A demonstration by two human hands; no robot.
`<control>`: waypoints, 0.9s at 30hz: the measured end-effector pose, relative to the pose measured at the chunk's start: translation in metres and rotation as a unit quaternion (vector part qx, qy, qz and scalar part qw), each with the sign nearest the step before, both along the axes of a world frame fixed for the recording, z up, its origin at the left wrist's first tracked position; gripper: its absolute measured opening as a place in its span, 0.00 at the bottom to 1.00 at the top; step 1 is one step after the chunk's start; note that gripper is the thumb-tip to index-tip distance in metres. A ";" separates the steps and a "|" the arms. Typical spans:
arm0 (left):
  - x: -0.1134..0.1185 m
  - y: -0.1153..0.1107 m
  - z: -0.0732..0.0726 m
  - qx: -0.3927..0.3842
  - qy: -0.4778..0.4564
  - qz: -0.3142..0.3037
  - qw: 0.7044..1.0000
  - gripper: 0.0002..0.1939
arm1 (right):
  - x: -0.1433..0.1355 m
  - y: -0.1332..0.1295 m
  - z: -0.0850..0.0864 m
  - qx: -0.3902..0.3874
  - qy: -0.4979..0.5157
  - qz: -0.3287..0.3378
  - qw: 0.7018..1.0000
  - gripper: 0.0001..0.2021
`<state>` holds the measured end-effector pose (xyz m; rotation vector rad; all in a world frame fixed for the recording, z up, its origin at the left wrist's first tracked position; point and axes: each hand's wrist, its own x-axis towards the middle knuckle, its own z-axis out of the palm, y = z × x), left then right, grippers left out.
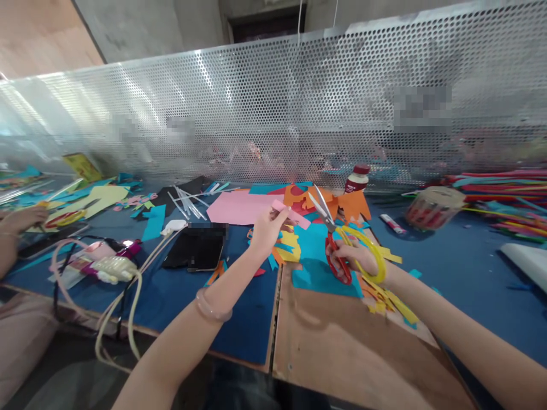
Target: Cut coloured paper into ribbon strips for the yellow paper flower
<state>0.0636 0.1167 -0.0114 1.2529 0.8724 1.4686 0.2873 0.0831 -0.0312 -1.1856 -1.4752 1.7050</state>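
My left hand (267,230) pinches a small strip of pink paper (301,218), which sticks out to the right of the fingers. In my right hand (352,255) is a pair of red-handled scissors (329,228), blades pointing up and spread apart. A yellow ring-shaped loop (376,256) hangs about the same hand; whether it is tape or part of something else is unclear. Beneath the scissors lies a blue paper sheet (314,267). Behind my left hand rests a larger pink sheet (239,206), with orange paper pieces (352,205) to its right.
A perforated metal screen (265,108) stands along the table's back. To the left are a black phone (196,247), white cables (115,267) and a co-worker's hand (29,217). A bottle (357,179), tape roll (435,208) and glue stick (392,224) are on the right.
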 end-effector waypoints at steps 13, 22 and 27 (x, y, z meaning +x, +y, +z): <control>-0.022 -0.019 0.042 0.110 0.048 0.130 0.984 0.11 | -0.032 -0.045 0.002 0.168 -0.100 -0.059 0.979 0.11; -0.017 -0.044 0.057 0.161 0.049 0.152 0.974 0.09 | -0.043 -0.064 0.010 0.191 -0.087 -0.051 0.976 0.14; -0.018 -0.049 0.061 0.170 0.048 0.125 0.976 0.07 | -0.047 -0.068 0.013 0.198 -0.068 -0.040 0.977 0.10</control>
